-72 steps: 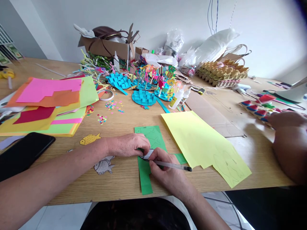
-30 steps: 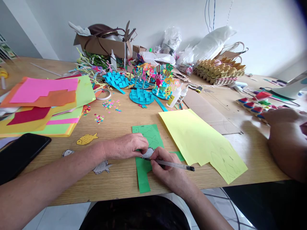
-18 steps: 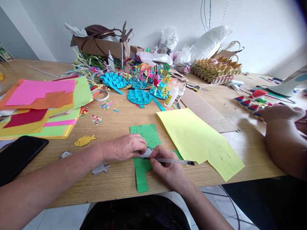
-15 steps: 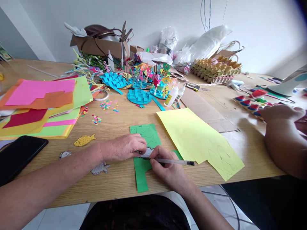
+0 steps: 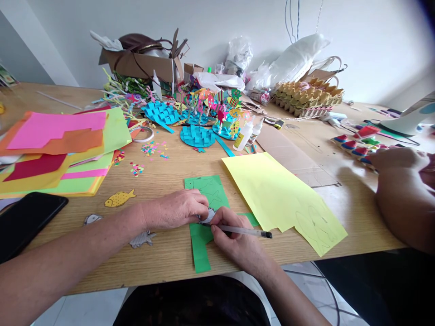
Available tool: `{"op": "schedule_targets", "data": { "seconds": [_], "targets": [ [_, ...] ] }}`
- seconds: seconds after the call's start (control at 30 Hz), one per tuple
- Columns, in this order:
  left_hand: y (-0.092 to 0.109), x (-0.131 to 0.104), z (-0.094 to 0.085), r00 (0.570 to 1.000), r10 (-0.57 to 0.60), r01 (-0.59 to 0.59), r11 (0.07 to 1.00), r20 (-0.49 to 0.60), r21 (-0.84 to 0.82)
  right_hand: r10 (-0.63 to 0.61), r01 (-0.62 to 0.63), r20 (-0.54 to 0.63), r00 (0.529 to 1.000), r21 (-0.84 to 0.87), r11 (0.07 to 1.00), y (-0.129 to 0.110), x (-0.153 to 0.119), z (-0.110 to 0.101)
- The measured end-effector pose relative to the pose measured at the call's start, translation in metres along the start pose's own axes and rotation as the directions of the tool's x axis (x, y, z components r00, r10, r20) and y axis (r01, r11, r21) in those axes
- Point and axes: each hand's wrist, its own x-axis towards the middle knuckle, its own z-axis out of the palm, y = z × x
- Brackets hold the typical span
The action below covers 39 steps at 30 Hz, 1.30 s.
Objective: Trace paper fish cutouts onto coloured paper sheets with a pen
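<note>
You grasp a pen (image 5: 249,231) in your right hand (image 5: 238,240) over green paper (image 5: 200,250); your left hand (image 5: 176,209) touches a pale cutout (image 5: 210,214), its grip unclear.

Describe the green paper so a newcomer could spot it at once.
On the wooden table, near its front edge, find the left hand and right hand. The green paper lies under their fingers, mostly left of the big yellow sheet. Unlike that sheet, it is green and narrows to a strip toward the edge.

Can slip between yellow fish (image 5: 120,198) and paper dots (image 5: 137,170); blocked nearer by left arm (image 5: 98,244), farther by glue bottles (image 5: 242,137).
</note>
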Motion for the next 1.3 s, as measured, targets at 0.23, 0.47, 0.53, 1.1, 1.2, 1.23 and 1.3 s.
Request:
{"op": "schedule_targets", "data": {
  "seconds": [0.23,0.47,0.53,1.1,1.2,1.23,1.3],
  "targets": [
    [-0.0032,-0.0011,0.0028,1.0,0.004,-0.004,1.0,0.005,0.011,-0.005,0.005,0.009,1.0,-0.002,1.0,0.0006,0.0006,0.0006],
    [-0.0045,-0.0013,0.0019,1.0,0.016,-0.016,1.0,0.01,0.012,0.007,-0.007,0.027,1.0,-0.011,1.0,-0.0023,-0.0003,-0.0024],
    [-0.0048,-0.0014,0.0019,1.0,0.016,-0.016,1.0,0.011,0.014,0.01,-0.01,0.022,1.0,-0.017,1.0,-0.0021,-0.0006,-0.0028],
    [-0.0059,-0.001,0.0032,0.999,0.04,-0.041,0.996,0.015,0.075,0.004,-0.004,-0.048,0.999,0.001,1.0,0.0046,0.0004,-0.0045],
    [-0.0059,-0.0015,0.0041,0.998,0.054,-0.055,0.995,0.013,0.088,0.01,-0.011,-0.056,0.998,-0.008,1.0,0.0053,0.0014,-0.004],
    [-0.0057,-0.0017,0.0044,0.998,0.059,-0.06,0.994,0.011,0.091,0.016,-0.016,-0.054,0.998,-0.009,1.0,0.0051,0.0016,-0.0039],
    [-0.0054,-0.0016,0.0055,0.997,0.073,-0.074,0.993,0.008,0.091,0.02,-0.02,-0.045,0.999,-0.004,1.0,0.0042,0.0019,-0.0041]
  ]
}}
